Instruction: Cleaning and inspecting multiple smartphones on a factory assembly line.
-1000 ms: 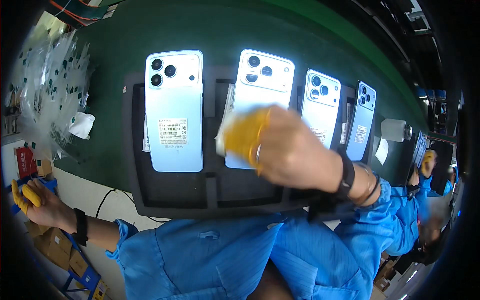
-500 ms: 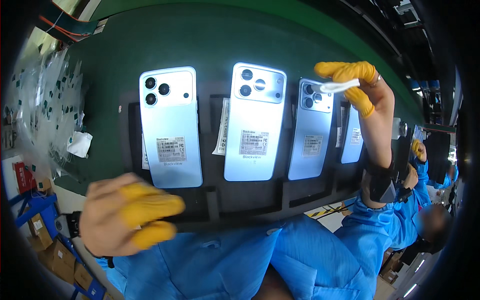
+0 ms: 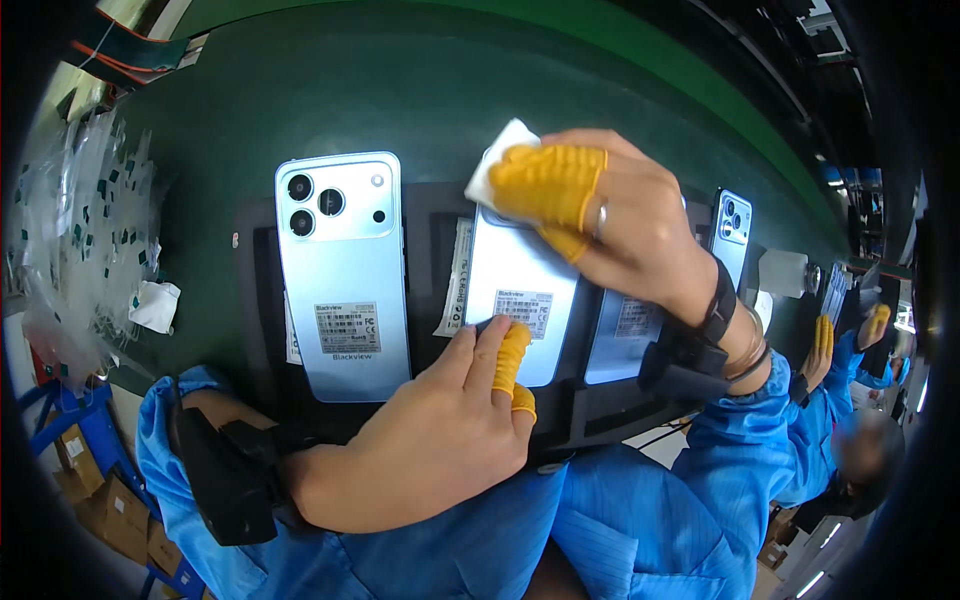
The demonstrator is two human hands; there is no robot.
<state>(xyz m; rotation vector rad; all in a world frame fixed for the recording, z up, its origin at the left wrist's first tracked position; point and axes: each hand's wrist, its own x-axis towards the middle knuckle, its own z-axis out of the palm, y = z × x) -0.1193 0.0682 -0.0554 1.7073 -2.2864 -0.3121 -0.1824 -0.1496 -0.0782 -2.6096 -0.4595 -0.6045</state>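
Note:
My right hand (image 3: 625, 205), with yellow finger cots, grips a folded white cloth (image 3: 503, 145) and presses it over the camera end of a light-blue smartphone (image 3: 525, 262). That end is mostly hidden. My left hand (image 3: 430, 425), also in yellow finger cots, holds the same phone at its lower left edge, fingertips against its back. To the left another light-blue smartphone (image 3: 345, 265) lies back up, lenses and label showing. On the right, a third smartphone (image 3: 622, 345) is partly covered by my right hand and wrist, and a fourth smartphone (image 3: 733, 218) shows beyond it.
Under the phones is a black tray (image 3: 425, 215) with recesses, on a green work surface (image 3: 380, 90). A pile of clear plastic films (image 3: 85, 240) hangs at the left, beside a crumpled white paper (image 3: 155, 306). A clear bottle (image 3: 787, 273) and a co-worker's hand (image 3: 820, 350) are at right.
My right hand has come left and down with the white cloth onto the middle phone. My left hand has moved right from the tray's left front to that phone's lower edge.

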